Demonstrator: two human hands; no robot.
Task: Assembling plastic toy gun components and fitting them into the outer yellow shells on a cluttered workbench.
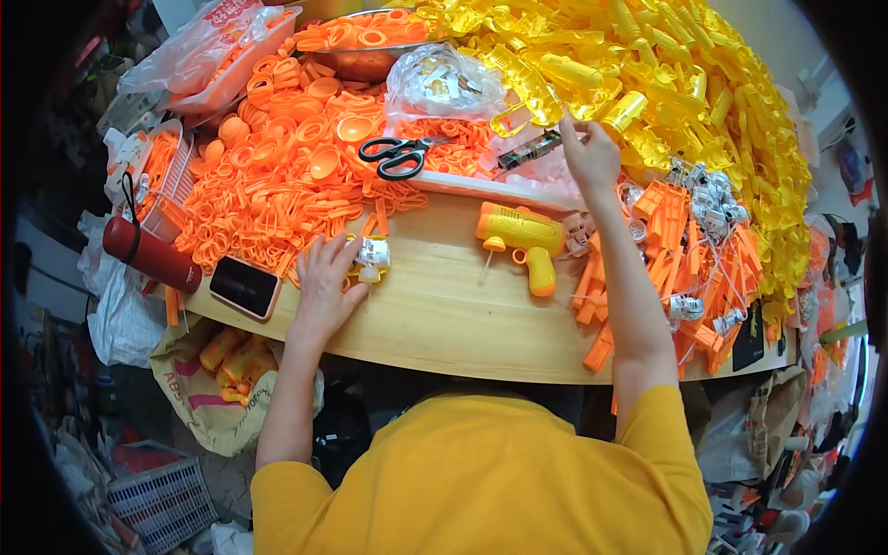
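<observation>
White-and-yellow part (374, 252) lies on the surface (435, 296), left of centre, at the fingertips of my left hand (324, 277); that hand is spread and loose, not clasping, probably resting there to keep the part from shifting. My right hand (592, 159) stretches to the near edge of a large heap of yellow shells (647, 55), thumb and index finger close to one; from my distant post I cannot tell whether they pinch it. Between my forearms a yellow gun-shaped toy (524, 229) lies on its side, seemingly set within easy reach. Orange pieces (296, 139) are piled behind the left hand, likely for picking; scissors (413, 154) sit on top, presumably so they stay findable.
</observation>
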